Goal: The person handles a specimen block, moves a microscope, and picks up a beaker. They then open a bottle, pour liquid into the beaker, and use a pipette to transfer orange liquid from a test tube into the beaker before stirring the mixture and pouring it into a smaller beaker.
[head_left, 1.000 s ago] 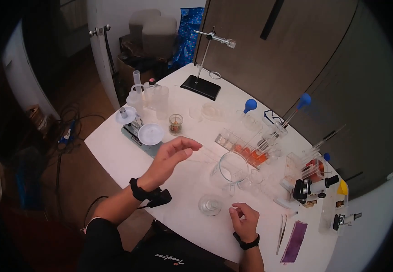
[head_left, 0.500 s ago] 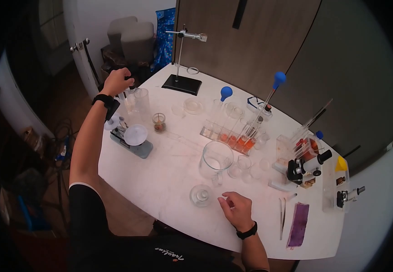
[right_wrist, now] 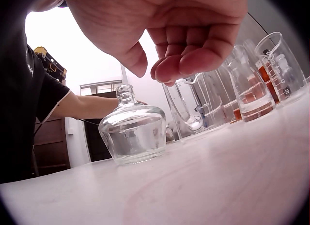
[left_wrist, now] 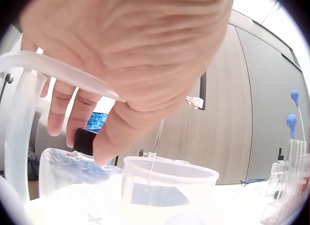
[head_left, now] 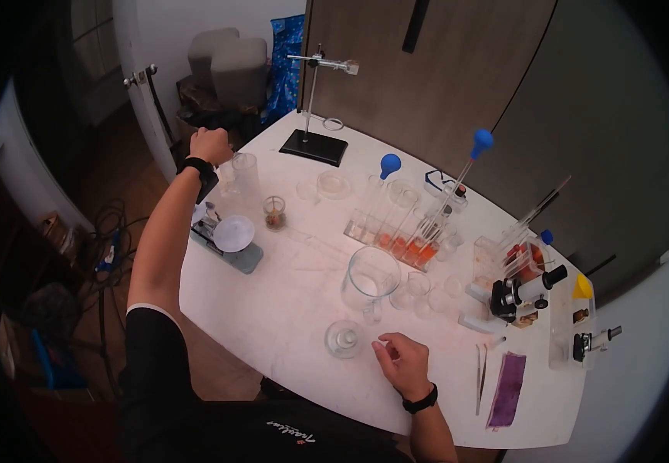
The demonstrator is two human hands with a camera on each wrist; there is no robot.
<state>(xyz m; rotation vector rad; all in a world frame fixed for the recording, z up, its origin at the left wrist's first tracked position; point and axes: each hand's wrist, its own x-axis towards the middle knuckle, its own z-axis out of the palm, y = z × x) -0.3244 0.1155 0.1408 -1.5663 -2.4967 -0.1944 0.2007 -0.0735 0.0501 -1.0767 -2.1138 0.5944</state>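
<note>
At the far left end of the table, my left hand (head_left: 209, 147) reaches in among plastic vessels. In the left wrist view its thumb and fingers pinch the black cap (left_wrist: 84, 142) of a clear bottle (left_wrist: 58, 174). A translucent plastic cup (left_wrist: 133, 186) stands beside that bottle, and a bent plastic tube (left_wrist: 72, 76) crosses in front of the palm. My right hand (head_left: 405, 363) stays near the front edge with loosely curled fingers and nothing in them. Just left of it stands a small, stopperless glass bottle (right_wrist: 133, 140), with a large glass measuring jug (head_left: 352, 292) behind.
A two-pan balance (head_left: 243, 257) sits below my left forearm, near a small glass jar (head_left: 274, 219). Test tubes with orange liquid (head_left: 412, 248) stand in a rack mid-table. Farther off are a retort stand (head_left: 313, 148), a microscope (head_left: 508, 299), tweezers (head_left: 479, 386) and a purple strip (head_left: 507, 390).
My left hand has swung from over the table in front of the balance to the back left and now grips the bottle's cap. The right hand stays beside the glass bottle.
</note>
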